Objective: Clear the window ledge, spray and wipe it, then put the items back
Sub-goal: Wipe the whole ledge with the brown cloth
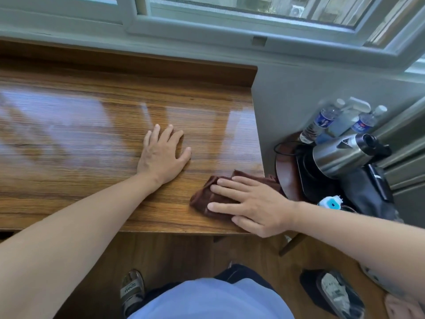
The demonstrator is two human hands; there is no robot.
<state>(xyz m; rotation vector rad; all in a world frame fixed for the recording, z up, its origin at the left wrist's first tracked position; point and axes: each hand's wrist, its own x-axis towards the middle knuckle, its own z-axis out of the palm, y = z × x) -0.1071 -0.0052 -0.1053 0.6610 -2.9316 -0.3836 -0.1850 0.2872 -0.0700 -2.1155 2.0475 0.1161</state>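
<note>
now my right hand (255, 204) presses flat, fingers spread, on the crumpled brown cloth (207, 199) at lower right of the glossy ledge (92, 134); my left hand (162, 155) lies open, empty.

I am watching through a single head-worn wide-angle view, which is looking steeply down and forward from close above the wooden surface (92, 139). It is facing the window (253, 8) at the top edge, and my own feet are showing along the bottom.
</note>
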